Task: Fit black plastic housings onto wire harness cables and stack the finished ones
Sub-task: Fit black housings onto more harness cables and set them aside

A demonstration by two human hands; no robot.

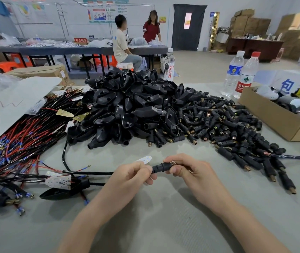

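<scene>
Both hands meet over the grey tabletop (163, 212).

Left hand (131, 178): fingers (141, 168) curled, pinching one end of a small black plug (161, 168).

Right hand (191, 172): thumb and fingers pinch the plug's other end, where a coppery spring tip shows. The plug lies roughly level between the two grips.

A black cable (90, 173) runs off left from the left fingers. A white dotted board (145, 159) pokes out just behind them.

Straight beyond the fingers: big heap of black housings (127, 106).

Beyond and to the right: spread of loose plugs (227, 128).

Left of the fingers: tangle of red and black wires (17, 141). Nearer, a fitted housing (54, 194) lies on the tabletop with cable attached.
</scene>
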